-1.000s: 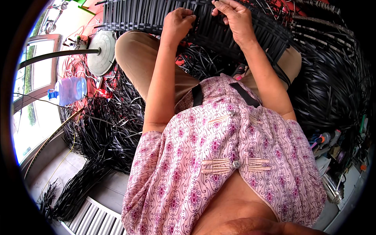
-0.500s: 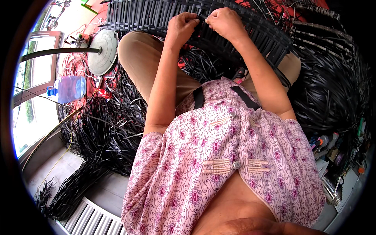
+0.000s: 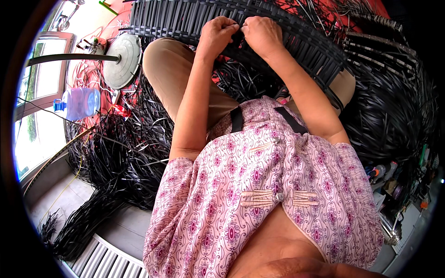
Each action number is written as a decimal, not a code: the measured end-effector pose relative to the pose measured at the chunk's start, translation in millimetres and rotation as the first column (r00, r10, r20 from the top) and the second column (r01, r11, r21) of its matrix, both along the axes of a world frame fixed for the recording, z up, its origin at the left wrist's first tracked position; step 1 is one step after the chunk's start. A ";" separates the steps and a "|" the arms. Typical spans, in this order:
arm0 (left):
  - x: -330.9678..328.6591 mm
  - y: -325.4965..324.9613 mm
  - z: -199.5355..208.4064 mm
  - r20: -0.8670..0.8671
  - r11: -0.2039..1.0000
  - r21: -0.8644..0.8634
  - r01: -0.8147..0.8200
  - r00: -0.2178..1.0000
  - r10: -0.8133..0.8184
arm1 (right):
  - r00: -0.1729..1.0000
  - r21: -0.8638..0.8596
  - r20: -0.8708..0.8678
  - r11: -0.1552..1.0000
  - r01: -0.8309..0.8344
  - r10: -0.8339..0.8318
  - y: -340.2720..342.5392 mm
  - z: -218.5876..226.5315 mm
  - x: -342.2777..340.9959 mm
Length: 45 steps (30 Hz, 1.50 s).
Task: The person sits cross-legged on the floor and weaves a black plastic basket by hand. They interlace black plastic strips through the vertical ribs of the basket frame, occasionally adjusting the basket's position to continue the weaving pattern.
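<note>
A curved panel point(image 3: 171, 19) woven from flat black strips lies across my knees at the far side. My left hand point(image 3: 217, 36) is closed over its near side, thumb and forefinger pinched together. Just to the right, my right hand point(image 3: 262, 35) is closed too, its bent fingers almost meeting the left fingertips. Both pinch at a black strip of the weave, mostly hidden by the fingers and dark against the panel. Loose black strips point(image 3: 241, 76) lie below the panel between my legs.
Heaps of black strips lie left point(image 3: 125, 162) and right point(image 3: 384, 111). At the left are a clear blue water jug point(image 3: 82, 104), a round grey base point(image 3: 121, 62) with a curved pole, and a white slatted rack point(image 3: 109, 259). Woven pieces point(image 3: 380, 46) rest at the far right.
Both hands have come slightly nearer to me, and the fingertips are closer together. My right hand has turned over more, its back now facing up. The panel looks slightly shifted in view.
</note>
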<state>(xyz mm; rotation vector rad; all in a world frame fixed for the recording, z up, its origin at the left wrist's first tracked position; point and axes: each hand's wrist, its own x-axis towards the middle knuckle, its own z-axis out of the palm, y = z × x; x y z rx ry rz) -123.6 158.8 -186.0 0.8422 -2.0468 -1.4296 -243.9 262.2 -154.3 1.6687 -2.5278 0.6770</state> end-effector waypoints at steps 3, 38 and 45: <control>5.4 2.5 1.9 -0.045 0.996 0.056 -0.071 0.996 0.074 | 0.994 -0.013 0.109 1.000 0.008 -0.007 4.0 4.7 4.3; 11.6 3.8 8.1 0.176 0.742 -0.644 -0.188 0.907 0.382 | 0.767 -0.289 0.620 0.957 0.028 0.165 -12.9 4.3 3.9; 3.1 19.8 9.4 0.245 0.673 -0.721 -0.164 0.848 0.469 | 0.759 -0.287 0.637 0.956 0.066 0.139 -12.9 -0.8 3.6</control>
